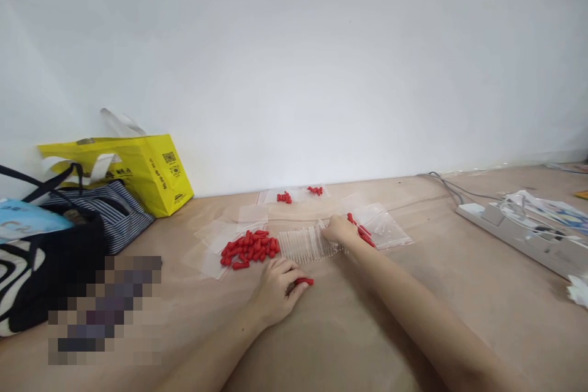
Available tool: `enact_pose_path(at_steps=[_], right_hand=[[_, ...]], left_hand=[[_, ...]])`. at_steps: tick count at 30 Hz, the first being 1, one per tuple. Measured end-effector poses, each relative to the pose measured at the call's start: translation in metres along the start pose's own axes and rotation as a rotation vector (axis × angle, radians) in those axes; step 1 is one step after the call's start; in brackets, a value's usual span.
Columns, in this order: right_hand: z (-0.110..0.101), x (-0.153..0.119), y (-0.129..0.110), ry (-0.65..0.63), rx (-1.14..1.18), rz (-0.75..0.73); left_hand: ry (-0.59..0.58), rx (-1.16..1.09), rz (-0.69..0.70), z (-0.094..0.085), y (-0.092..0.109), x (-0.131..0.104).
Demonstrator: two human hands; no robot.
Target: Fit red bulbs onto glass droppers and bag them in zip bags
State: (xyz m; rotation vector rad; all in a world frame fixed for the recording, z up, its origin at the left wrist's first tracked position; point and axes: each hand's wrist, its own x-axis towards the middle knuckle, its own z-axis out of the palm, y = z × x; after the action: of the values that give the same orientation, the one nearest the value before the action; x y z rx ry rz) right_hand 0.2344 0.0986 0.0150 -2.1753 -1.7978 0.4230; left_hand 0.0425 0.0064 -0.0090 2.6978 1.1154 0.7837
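My left hand (278,291) rests low over the table, its fingers closed around a red rubber dropper bulb (304,281) whose end sticks out to the right. Beyond that hand lies a pile of red rubber bulbs (250,247) on clear plastic bags (211,263). A row of thin clear tubes, like glass droppers (298,246), lies side by side right of the pile. At the right end of this row my right hand (340,231) is closed with fingertips down among the tubes; what they pinch is hidden. More red bulbs (365,234) lie just right of it.
Further back, small red bulbs (285,197) lie on another clear bag near the wall. A yellow bag (160,174), a striped pouch (117,208) and a black bag (68,263) stand on the left. On the right are a white power strip (509,239) and grey cables (448,182).
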Motion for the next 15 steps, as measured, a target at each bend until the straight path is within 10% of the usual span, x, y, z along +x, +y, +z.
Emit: enact_pose_path(at_steps=[6,15], right_hand=[[-0.008,-0.019,0.007,0.068,0.049,-0.135],[0.013,-0.086,0.055,0.056,0.3,-0.872]], left_hand=[[0.061,-0.01,-0.06,-0.001,0.0,-0.001],[0.13,0.049,-0.099,0.004,-0.009,-0.001]])
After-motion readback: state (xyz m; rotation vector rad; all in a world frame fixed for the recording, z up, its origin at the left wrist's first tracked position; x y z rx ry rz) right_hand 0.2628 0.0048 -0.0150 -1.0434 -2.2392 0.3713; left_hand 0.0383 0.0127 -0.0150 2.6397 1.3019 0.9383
